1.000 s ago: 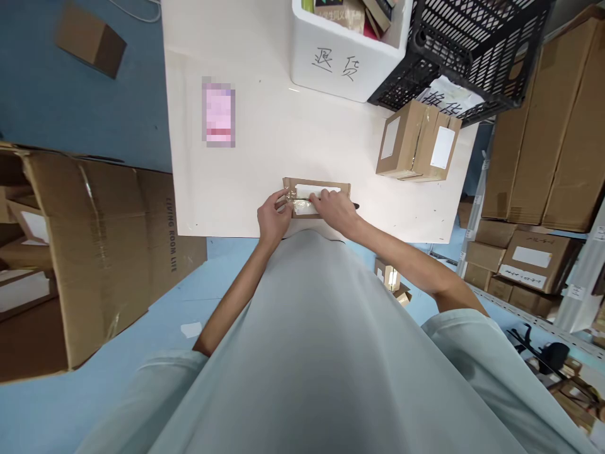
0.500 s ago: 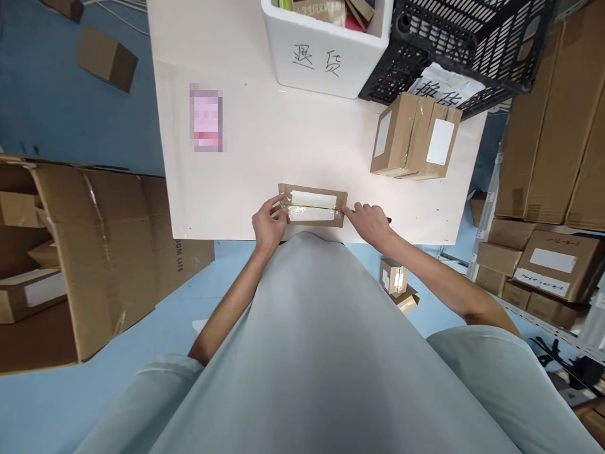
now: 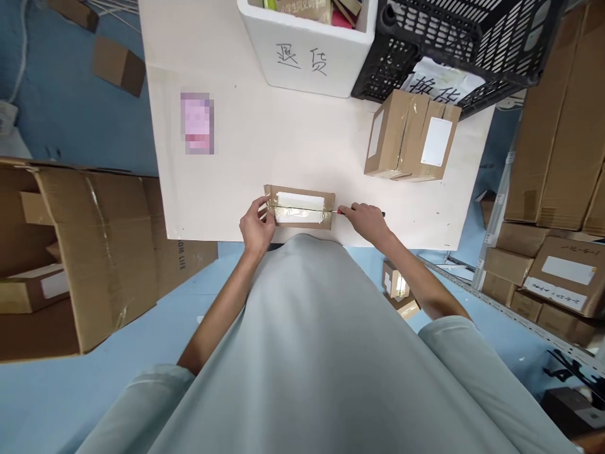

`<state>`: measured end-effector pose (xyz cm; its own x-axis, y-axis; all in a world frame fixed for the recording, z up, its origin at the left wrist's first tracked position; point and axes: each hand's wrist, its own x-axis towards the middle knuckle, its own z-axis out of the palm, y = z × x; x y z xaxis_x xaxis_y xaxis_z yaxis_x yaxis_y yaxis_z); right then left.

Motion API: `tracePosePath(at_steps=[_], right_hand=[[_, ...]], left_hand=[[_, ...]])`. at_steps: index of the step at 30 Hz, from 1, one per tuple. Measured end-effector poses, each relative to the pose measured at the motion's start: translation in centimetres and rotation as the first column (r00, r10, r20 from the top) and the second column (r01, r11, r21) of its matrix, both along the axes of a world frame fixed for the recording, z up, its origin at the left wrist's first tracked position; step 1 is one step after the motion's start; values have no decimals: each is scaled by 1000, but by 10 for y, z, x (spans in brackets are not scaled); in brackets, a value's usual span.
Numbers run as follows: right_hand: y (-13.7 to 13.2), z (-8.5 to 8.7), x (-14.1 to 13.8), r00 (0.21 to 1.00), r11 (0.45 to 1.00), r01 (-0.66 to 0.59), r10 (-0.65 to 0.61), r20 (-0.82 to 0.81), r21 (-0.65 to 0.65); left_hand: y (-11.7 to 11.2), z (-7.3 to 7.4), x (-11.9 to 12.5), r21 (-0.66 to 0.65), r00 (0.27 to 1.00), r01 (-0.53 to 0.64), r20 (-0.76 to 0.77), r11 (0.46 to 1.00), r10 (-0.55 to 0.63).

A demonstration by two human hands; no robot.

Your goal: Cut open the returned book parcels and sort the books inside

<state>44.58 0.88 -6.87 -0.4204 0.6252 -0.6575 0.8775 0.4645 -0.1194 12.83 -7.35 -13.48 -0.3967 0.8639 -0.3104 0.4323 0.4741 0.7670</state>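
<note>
A small flat cardboard box (image 3: 302,224) lies near the table's front edge, with a white label and shiny clear tape along its top. My left hand (image 3: 258,226) grips the box's left end, thumb and fingers closed on the edge. In my right hand (image 3: 367,222) is a slim knife (image 3: 340,212) with a red and black handle, its dark end showing behind the fist. The thin blade points left at the box's right end; whether its tip touches the box is hard to tell.
A taped carton (image 3: 428,135) stands to the right on the white table (image 3: 283,145). Behind are a white bin (image 3: 307,57) of books and a black crate (image 3: 392,63). A pink blurred item (image 3: 197,123) lies left. A large open carton (image 3: 113,252) stands beside the table.
My right hand has drawn the knife back to the right relative to the box, so a gap now shows between them. My left hand keeps its grip. The whole view has shifted slightly.
</note>
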Motion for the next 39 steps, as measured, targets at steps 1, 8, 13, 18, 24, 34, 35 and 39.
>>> tracePosePath(at_steps=[1, 8, 13, 18, 24, 34, 35, 39], right_hand=[[-1, -14, 4, 996, 999, 43, -43, -76, -6], [-47, -78, 3, 627, 887, 392, -452, -635, -244], [-60, -78, -5, 411, 728, 577, -651, -637, -371], [-48, -77, -37, 351, 618, 605, -773, -528, -502], [-41, -55, -68, 307, 599, 595, -786, -537, -536], [-34, 16, -67, 537, 743, 653, -589, -604, -144], [-33, 23, -69, 586, 765, 638, -557, -589, -89], [-32, 39, -84, 736, 811, 583, -500, -456, 53]], left_hand=[[1, 0, 0, -1, 1000, 3, -11, 1000, -3], [2, -2, -13, -20, 1000, 5, 13, 1000, -5], [2, -2, -36, 9, 998, -14, 66, 1000, 13], [-2, -5, -57, -31, 994, -16, 108, 999, 19], [-8, 3, -70, 32, 977, 130, -177, 991, -122], [6, -11, -22, 7, 946, 297, 133, 955, -295], [7, -14, -20, -16, 939, 312, 160, 950, -305], [8, -12, -28, -2, 949, 234, 217, 972, -228]])
